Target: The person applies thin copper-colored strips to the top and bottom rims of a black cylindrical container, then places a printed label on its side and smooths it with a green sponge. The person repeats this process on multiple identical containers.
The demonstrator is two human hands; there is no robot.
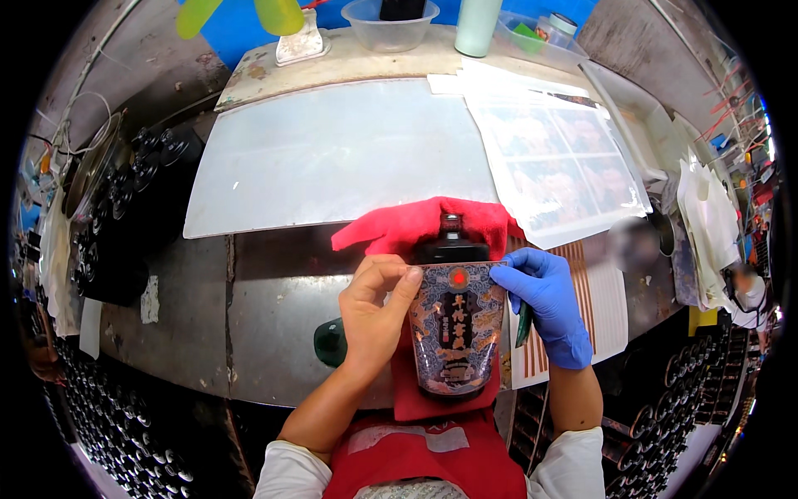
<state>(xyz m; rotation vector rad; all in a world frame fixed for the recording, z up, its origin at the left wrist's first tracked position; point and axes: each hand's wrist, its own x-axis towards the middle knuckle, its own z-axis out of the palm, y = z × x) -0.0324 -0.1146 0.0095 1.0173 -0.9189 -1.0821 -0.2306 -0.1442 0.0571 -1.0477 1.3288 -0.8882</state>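
Observation:
A black bottle (pixel 451 250) lies on a red cloth (pixel 391 230), its neck pointing away from me. Over its front is a label sheet (pixel 458 333) patterned in dark blue and orange. My bare left hand (pixel 376 308) pinches the sheet's top left corner between thumb and finger. At the top right corner, my right hand (pixel 544 303), in a blue glove, has its fingertips closed on the edge. A thin dark green strip (pixel 523 325) shows under the gloved palm; whether that hand holds it too is unclear. Beside my left wrist sits a dark green rounded object (pixel 330 343).
Ahead lies a pale grey board (pixel 341 158), with printed transfer sheets (pixel 565 158) to its right. A clear bowl (pixel 389 29) and a pale green bottle (pixel 478 25) stand at the back. Black bottles crowd the left (pixel 116 208) and lower right (pixel 657 399).

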